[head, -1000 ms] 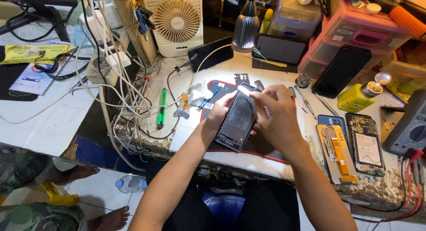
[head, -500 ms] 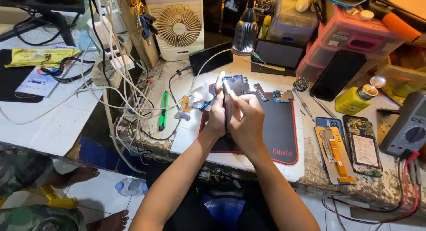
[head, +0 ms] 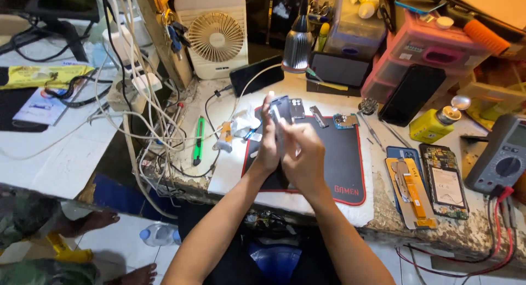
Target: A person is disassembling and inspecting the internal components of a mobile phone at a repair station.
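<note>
The grip is two-handed: the left hand [head: 268, 145] and the right hand [head: 303, 156] close from either side on a smartphone [head: 279, 118] held upright and edge-on, so only its thin dark side and grey back show. The left fingers run up along the near edge with one fingertip above the top; the right hand wraps the other edge, thumb pressed on. The phone is raised just above the black work mat [head: 342, 159] — a flat rectangle with a red stitched border — on the rough, chipped stone desk [head: 438, 230].

On the mat's far edge lie a small grey camera-frame part [head: 296, 108] and a blue-green circuit board [head: 345, 120]. To the right lie a bare phone frame with an orange flex ribbon [head: 408, 189] and an opened phone showing its board and battery [head: 445, 181]. A squat yellow plastic bottle with a metal pump top [head: 435, 123] stands beyond them, and a grey multimeter [head: 501, 156] with red leads sits at the far right. To the left of the mat, a green utility knife [head: 198, 140] lies beside a tangle of white cables [head: 137, 98]. A cream round-grilled desk fan [head: 215, 35] stands at the back.
</note>
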